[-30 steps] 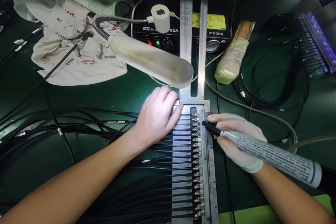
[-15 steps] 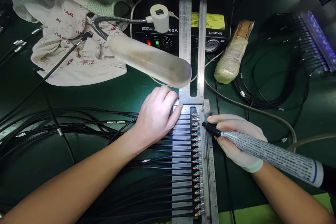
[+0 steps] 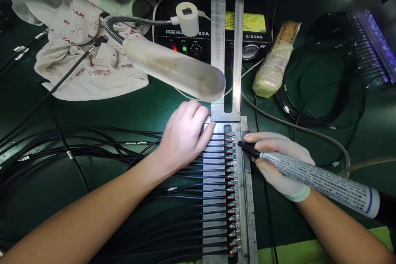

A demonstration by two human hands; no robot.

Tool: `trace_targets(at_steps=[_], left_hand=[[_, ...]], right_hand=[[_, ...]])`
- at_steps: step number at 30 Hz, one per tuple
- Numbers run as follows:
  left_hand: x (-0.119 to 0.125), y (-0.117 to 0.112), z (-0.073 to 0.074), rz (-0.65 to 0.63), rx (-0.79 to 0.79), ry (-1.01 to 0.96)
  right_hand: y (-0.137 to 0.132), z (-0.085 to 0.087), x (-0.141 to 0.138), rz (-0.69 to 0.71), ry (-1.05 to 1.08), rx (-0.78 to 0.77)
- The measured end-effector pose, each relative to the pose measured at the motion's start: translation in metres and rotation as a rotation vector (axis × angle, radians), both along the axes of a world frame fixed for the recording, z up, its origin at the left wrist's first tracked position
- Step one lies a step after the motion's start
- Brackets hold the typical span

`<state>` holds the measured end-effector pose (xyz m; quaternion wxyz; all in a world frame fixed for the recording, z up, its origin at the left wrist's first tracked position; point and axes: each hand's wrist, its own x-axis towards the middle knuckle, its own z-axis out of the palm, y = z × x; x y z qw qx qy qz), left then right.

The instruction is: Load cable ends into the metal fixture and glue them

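My bare left hand (image 3: 185, 137) curls over the upper left edge of a long metal fixture (image 3: 213, 214), its thumb on the metal and its fingertips partly hidden. Black cables (image 3: 188, 206) run under that hand and lie side by side across the fixture. Their ends show small connectors (image 3: 231, 189) with coloured wires, in a row along the slot. My right hand (image 3: 280, 161), in a thin white glove, is closed around a thick pen (image 3: 318, 181) with a printed white barrel. The pen's black tip points left, beside the upper connectors; whether it touches them I cannot tell.
A lamp (image 3: 176, 70) on a bent neck hangs above the fixture. Behind stand a black control box (image 3: 167, 43) and an upright metal frame (image 3: 218, 41). A cloth (image 3: 93, 57) lies left; a wrapped block (image 3: 274, 66) and coiled cables (image 3: 297, 115) lie right.
The pen tip has shifted very slightly up along the connector row. The whole view has moved a little; my left hand keeps its place on the fixture.
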<state>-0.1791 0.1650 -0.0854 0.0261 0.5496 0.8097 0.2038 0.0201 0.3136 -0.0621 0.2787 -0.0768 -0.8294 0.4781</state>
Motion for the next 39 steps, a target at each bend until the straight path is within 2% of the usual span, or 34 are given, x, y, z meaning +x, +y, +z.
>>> trace_targets(at_steps=[16,21,39], left_hand=[[0.0006,0.0014,-0.0005,-0.002,0.013,-0.008],[0.0005,0.0009,0.0006,-0.005,0.009,-0.006],[0.0006,0.0003,0.0011,0.002,0.007,-0.020]], right_hand=[[-0.0001,0.0056,0.0038,0.014,0.021,-0.006],[-0.0024,0.0088,0.0063,0.043,0.042,0.043],[-0.0032,0.0090,0.0012,0.016,-0.014,0.067]])
